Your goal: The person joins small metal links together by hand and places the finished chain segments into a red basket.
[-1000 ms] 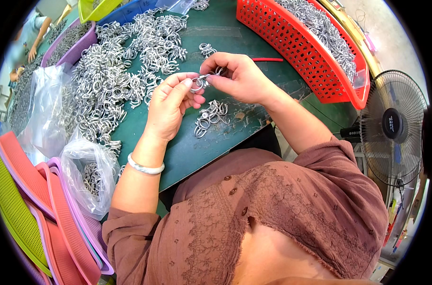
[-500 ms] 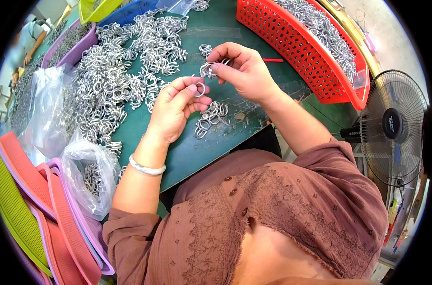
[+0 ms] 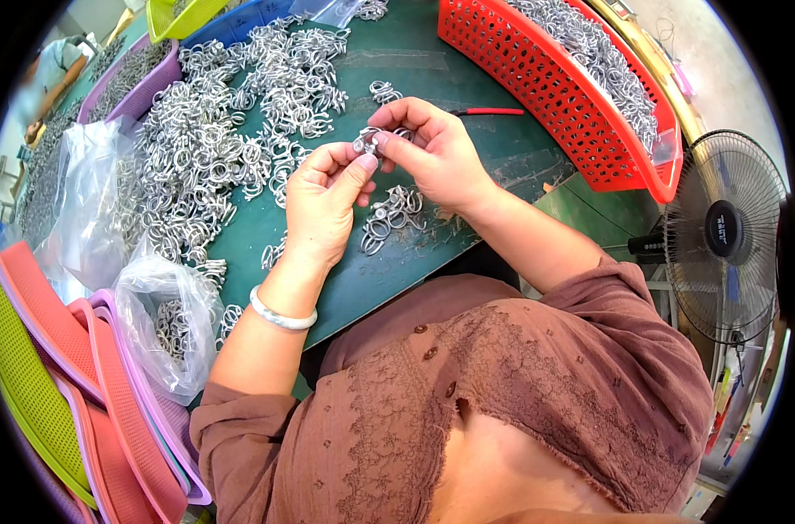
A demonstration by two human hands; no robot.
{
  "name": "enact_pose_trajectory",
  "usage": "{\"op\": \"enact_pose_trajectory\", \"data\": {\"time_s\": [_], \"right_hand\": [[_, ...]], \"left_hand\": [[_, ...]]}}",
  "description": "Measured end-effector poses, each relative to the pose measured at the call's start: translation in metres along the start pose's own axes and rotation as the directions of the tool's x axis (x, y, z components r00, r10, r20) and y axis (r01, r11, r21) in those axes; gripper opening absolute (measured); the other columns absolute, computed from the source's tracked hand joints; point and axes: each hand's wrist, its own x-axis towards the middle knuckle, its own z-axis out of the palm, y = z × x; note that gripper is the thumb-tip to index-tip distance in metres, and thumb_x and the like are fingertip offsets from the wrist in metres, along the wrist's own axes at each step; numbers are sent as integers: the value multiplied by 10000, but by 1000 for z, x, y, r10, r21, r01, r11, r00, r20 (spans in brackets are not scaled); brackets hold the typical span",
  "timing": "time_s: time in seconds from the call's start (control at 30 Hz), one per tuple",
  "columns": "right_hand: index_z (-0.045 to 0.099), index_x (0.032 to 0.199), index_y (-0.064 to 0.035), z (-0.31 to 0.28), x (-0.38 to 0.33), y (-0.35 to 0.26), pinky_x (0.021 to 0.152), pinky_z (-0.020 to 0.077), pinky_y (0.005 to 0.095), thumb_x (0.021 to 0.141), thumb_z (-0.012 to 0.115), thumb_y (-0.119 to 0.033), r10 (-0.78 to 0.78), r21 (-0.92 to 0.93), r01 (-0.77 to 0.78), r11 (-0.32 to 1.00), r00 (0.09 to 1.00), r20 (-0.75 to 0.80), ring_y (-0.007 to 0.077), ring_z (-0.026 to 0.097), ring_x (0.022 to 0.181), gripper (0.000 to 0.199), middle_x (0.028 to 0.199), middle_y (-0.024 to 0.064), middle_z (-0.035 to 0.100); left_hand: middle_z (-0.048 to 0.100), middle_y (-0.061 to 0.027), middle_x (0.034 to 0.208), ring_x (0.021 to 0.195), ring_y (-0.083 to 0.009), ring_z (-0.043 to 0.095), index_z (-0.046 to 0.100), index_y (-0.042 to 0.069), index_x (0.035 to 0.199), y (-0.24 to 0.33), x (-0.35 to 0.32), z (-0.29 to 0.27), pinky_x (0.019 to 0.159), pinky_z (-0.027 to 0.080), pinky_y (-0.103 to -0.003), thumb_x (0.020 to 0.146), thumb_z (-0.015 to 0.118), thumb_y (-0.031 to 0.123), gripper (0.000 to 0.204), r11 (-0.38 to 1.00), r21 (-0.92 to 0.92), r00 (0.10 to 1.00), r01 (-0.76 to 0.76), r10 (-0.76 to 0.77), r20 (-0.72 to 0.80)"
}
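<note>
Grey metal rings [image 3: 367, 142] sit between the two hands, left of the red perforated basket [image 3: 537, 98], my landmark. On my remote feed I record the left hand [image 3: 320, 196] with thumb and fingers pinched together at the rings. The right hand [image 3: 441, 162], nearer the basket, is curled, its thumb and forefinger pressed on the same rings. I note a small ring pile [image 3: 393, 217] below and left of the basket, and a large ring heap [image 3: 201, 144] well to its left. A red-handled tool [image 3: 495, 111] lies just left of it; a fan [image 3: 723, 229] stands to its right.
</note>
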Motion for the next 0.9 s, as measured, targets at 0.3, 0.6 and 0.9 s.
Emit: {"op": "enact_pose_trajectory", "data": {"time_s": [0.3, 0.6, 0.9], "right_hand": [[547, 930, 21, -10, 3, -8, 597, 439, 183, 788, 566, -36, 3, -84, 2, 996, 998, 60, 60, 522, 686, 154, 835, 33, 573], [550, 926, 23, -11, 3, -8, 593, 446, 185, 787, 576, -46, 11, -60, -5, 998, 995, 102, 63, 528, 672, 157, 829, 29, 573], [542, 928, 25, -9, 4, -7, 587, 448, 193, 796, 558, -43, 50, -52, -45, 998, 994, 98, 65, 526, 661, 149, 814, 26, 559]], "left_hand": [[576, -31, 778, 566, -62, 486, 524, 32, 953, 2, 3, -2, 476, 377, -172, 831, 543, 84, 135, 999, -23, 999, -43, 43, 8], [580, -25, 780, 568, -56, 505, 522, 26, 984, 4, 6, -5, 479, 393, -157, 826, 541, 65, 164, 999, 40, 1000, -10, 8, 27], [581, -36, 800, 627, -71, 532, 533, 5, 974, 4, 7, -9, 523, 411, -170, 769, 585, -1, 212, 996, 53, 996, -65, 68, -58]]}}
